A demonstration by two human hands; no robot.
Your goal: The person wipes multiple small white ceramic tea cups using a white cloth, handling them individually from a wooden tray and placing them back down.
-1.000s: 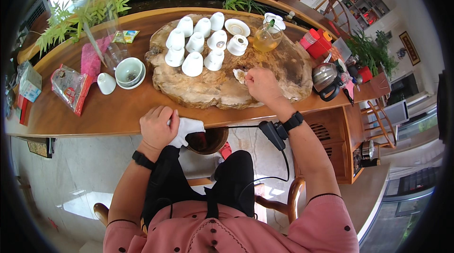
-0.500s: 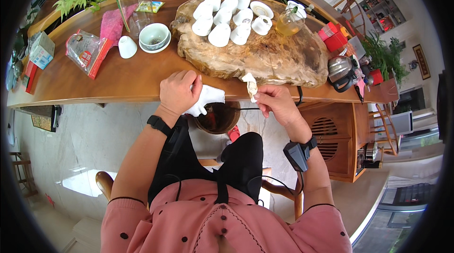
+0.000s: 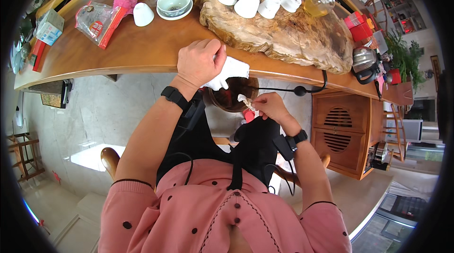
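Observation:
At the table's front edge, my left hand (image 3: 201,61) is closed round a white cloth (image 3: 231,72), which hangs out to the right of the fist. My right hand (image 3: 272,106) pinches a crumpled, off-white piece of tissue (image 3: 246,102) between thumb and fingers. It is held below the table edge, beside a round, dark-insided bin (image 3: 233,102) on the floor. Beyond my hands, several white cups (image 3: 246,6) stand upside down on a thick wooden slab tray (image 3: 283,40). Another white cup (image 3: 143,14) stands alone to the left.
Left on the wooden table (image 3: 137,50) are a lidded bowl (image 3: 174,3) on a saucer, a clear-and-red plastic bag (image 3: 97,24) and a tissue box (image 3: 49,27). A glass pitcher of yellow liquid (image 3: 319,3) stands on the slab. A kettle (image 3: 364,64) and a black hose (image 3: 300,91) are at right.
My right hand has brought the tissue down from the slab's edge to the bin. The left fist still grips the cloth. My view has shifted, so the table sits higher.

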